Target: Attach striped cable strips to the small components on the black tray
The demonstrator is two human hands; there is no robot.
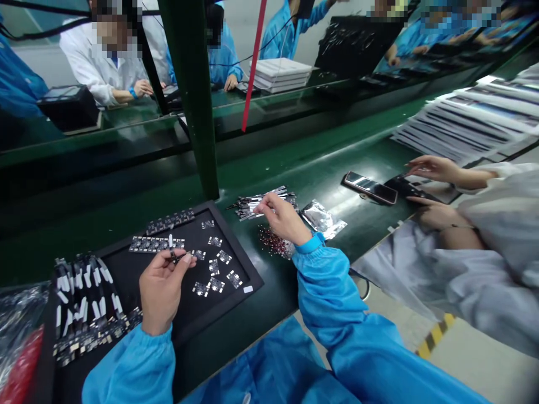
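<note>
Between thumb and fingers, my left hand (162, 286) pinches a small circuit board (186, 256), from which a dark strip with a white tab (170, 242) stands up. Under that hand lies a black tray (185, 314). Loose little boards (214, 267) are scattered over its right part, with joined panels of boards (154, 244) along its far side. At the tray's left, boards with white-tabbed strips (86, 303) are laid out in rows. My right hand (281, 216) is closed in a pinch at a pile of thin flat strips (286, 195); anything in its fingertips is too small to make out.
Tiny reddish parts (273, 242) and a silver bag (322, 219) lie by my right wrist. Farther right are a phone (370, 187) and a co-worker's hands (438, 171). A green post (191, 95) rises behind the tray. Stacked white sheets (467, 120) are at the right.
</note>
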